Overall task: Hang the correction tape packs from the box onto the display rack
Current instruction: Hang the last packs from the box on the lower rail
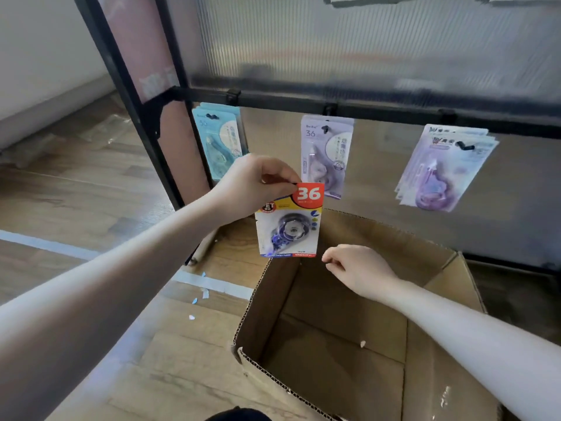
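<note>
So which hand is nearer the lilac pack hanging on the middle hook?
Left. The left hand pinches the red-topped pack just beside the lower left of the lilac pack. The right hand sits lower, over the cardboard box, holding nothing.

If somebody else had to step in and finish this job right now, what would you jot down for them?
Left hand: pinches the top of a red-and-yellow pack, held up above the box.
Right hand: over the open box, fingers loosely curled, grip on nothing.
Done: blue packs, a lilac pack and purple packs hang on hooks under the rack's bar.
Left: hang the held pack. No more packs show in the visible part of the box.
</note>
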{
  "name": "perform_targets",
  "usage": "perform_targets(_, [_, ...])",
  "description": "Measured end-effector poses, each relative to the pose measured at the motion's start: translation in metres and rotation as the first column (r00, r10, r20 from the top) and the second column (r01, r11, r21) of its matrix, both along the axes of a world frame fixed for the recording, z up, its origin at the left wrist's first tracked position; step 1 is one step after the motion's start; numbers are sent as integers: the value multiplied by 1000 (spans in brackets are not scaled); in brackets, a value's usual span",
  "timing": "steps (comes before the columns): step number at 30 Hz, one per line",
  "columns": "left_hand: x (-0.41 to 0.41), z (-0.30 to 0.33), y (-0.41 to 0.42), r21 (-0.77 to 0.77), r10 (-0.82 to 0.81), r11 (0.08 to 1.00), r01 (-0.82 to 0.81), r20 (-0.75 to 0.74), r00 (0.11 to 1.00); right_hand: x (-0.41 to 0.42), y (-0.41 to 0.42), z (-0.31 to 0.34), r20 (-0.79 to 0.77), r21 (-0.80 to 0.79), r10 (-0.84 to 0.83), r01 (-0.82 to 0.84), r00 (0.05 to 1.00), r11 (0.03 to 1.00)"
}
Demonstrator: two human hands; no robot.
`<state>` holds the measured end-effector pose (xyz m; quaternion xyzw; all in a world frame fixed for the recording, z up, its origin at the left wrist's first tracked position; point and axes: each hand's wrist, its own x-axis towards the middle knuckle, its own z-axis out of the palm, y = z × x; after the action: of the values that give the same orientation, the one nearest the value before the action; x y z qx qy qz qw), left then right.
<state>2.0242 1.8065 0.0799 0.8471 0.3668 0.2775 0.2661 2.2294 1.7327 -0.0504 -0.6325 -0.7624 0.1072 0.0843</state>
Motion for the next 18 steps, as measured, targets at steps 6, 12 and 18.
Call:
perform_targets(6, [59,25,-1,17,-41,999,41,20,999,50,-27,32,38,44,-75,74,996,996])
perform_targets(12, [144,52,-24,50,-141,989,138,76,987,126,-67,66,-26,166,-269,270,963,949])
perform_targets(18, [236,62,-69,67,-206,978,199,127,970,196,-116,74,-84,187,-436,444,896,876])
